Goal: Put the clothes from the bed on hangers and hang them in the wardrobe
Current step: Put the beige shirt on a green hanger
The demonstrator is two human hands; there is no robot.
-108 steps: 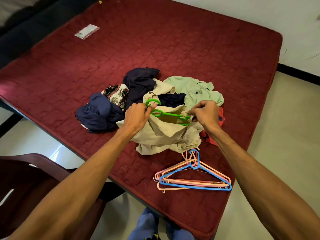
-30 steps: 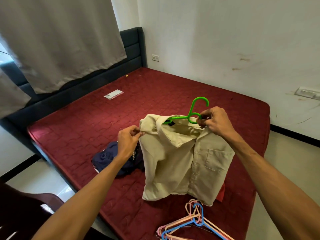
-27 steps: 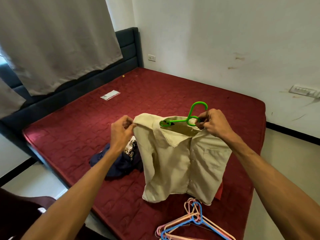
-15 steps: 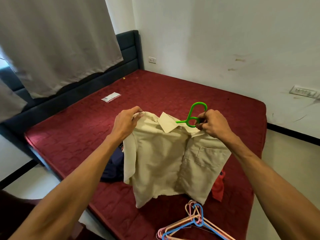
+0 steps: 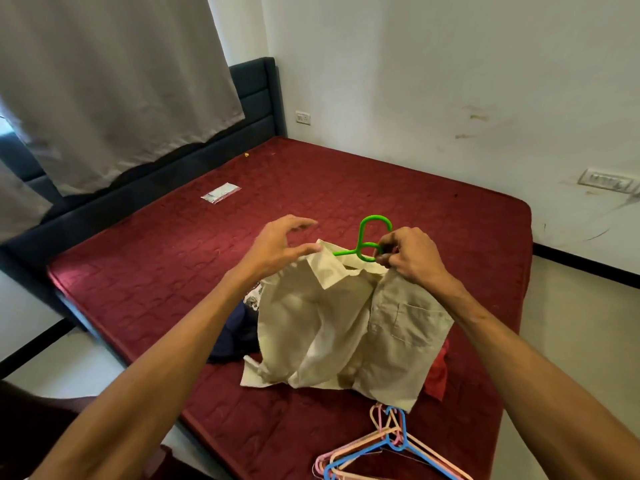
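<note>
A cream short-sleeved shirt (image 5: 346,323) hangs over the bed on a green plastic hanger (image 5: 367,237). My right hand (image 5: 407,254) grips the hanger's neck together with the shirt's collar edge. My left hand (image 5: 277,247) hovers at the shirt's left shoulder with fingers spread; a fingertip just touches the collar. That side of the shirt sags and bunches. Behind the shirt lie a dark blue garment (image 5: 235,337), a patterned piece (image 5: 252,299) and a red garment (image 5: 437,372), mostly hidden.
The dark red mattress (image 5: 173,258) fills the middle. Several pink, peach and blue hangers (image 5: 388,452) lie at its near edge. A small clear packet (image 5: 220,193) lies far left. Grey curtain (image 5: 104,81) and dark headboard (image 5: 256,95) stand behind; white wall to the right.
My left hand has let go of the shirt's left shoulder and opened above it. That side of the shirt has dropped and crumpled. My right hand still holds the hanger.
</note>
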